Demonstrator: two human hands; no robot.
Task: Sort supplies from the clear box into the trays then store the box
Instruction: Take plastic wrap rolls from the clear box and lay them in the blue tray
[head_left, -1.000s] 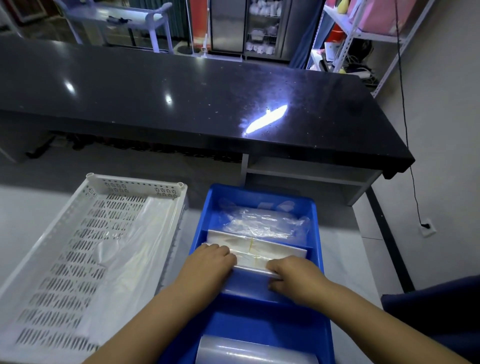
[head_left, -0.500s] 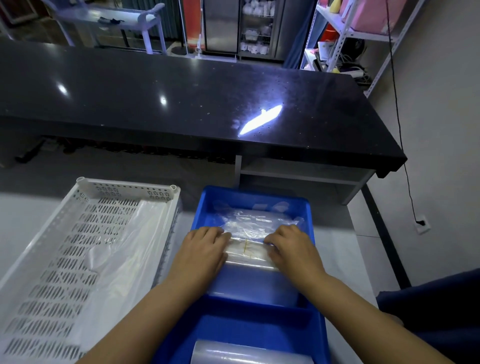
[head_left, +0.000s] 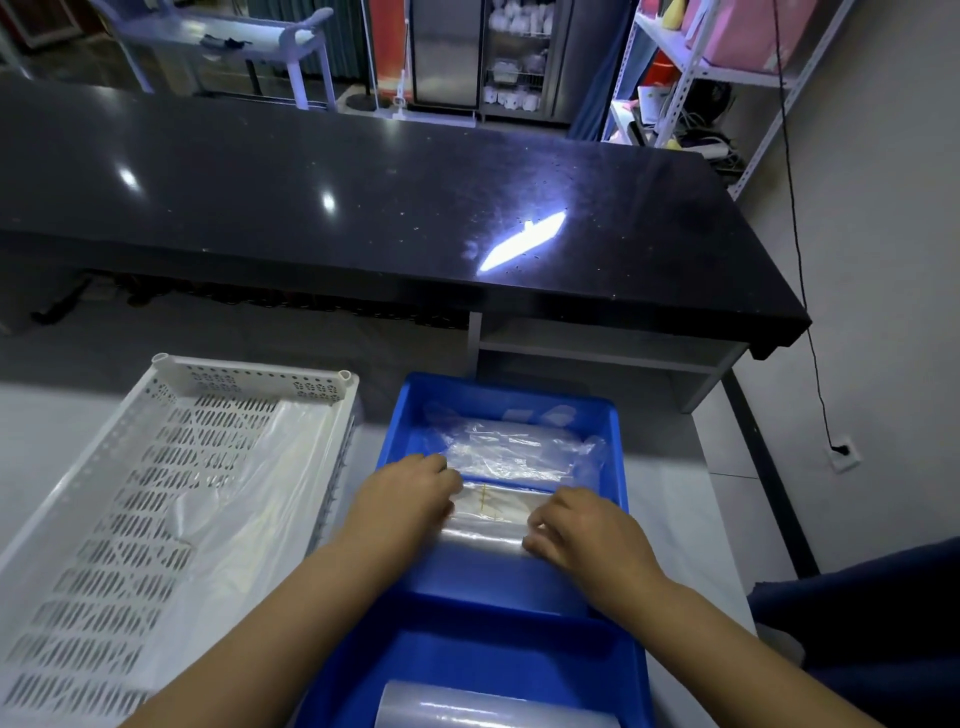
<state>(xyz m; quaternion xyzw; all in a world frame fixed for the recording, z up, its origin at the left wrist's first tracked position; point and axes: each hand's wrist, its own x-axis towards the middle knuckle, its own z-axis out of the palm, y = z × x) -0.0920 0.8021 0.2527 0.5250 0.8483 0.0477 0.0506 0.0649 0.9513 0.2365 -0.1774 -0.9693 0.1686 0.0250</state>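
Observation:
A blue divided tray (head_left: 618, 431) sits on the pale table in front of me. In its middle compartment lies a flat pack of clear plastic bags (head_left: 491, 512) tied with a thin yellow band. My left hand (head_left: 400, 499) holds the pack's left end and my right hand (head_left: 576, 525) holds its right end, fingers curled down over the edges. Crumpled clear bags (head_left: 514, 447) fill the far compartment. A roll of clear film (head_left: 483, 706) lies in the near compartment. The clear box is not in view.
A white perforated tray (head_left: 171, 374) stands to the left, with a clear plastic sheet (head_left: 244, 499) lying in it. Beyond the table runs a long black counter (head_left: 363, 197). A metal shelf rack (head_left: 691, 67) stands at the far right, and a blue cloth (head_left: 872, 613) lies at the right edge.
Both hands pushed the bag pack forward toward the far divider, then drew back slightly; the pack now lies flat in the middle compartment.

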